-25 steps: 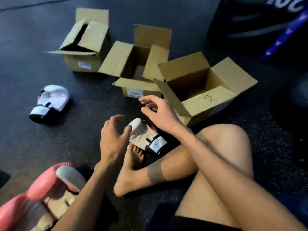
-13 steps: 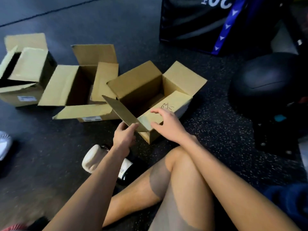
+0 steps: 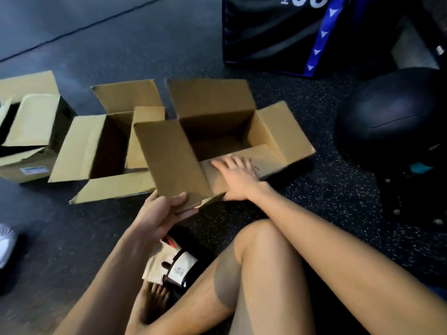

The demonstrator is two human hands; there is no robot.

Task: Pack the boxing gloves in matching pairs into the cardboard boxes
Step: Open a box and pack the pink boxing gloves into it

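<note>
Three open cardboard boxes stand on the dark floor: the nearest box (image 3: 273, 126) in the middle, a second box (image 3: 79, 151) to its left, a third box (image 3: 29, 122) at the far left. The nearest box looks empty inside. My left hand (image 3: 164, 211) grips the corner of its left flap (image 3: 169, 160). My right hand (image 3: 238, 177) lies flat on its near flap, fingers straight. A white and black boxing glove (image 3: 180, 264) lies by my foot under my left forearm. Another white glove (image 3: 6, 243) shows at the left edge.
A black padded block with a blue strap (image 3: 290, 32) stands at the back right. A dark round ball (image 3: 391, 114) sits at the right. My bare legs (image 3: 261, 274) cross in front of me. Open floor lies at the left.
The nearest box has been pulled closer and turned square to me. My left hand now grips the left flap's corner, and my right hand has flattened on the near flap.
</note>
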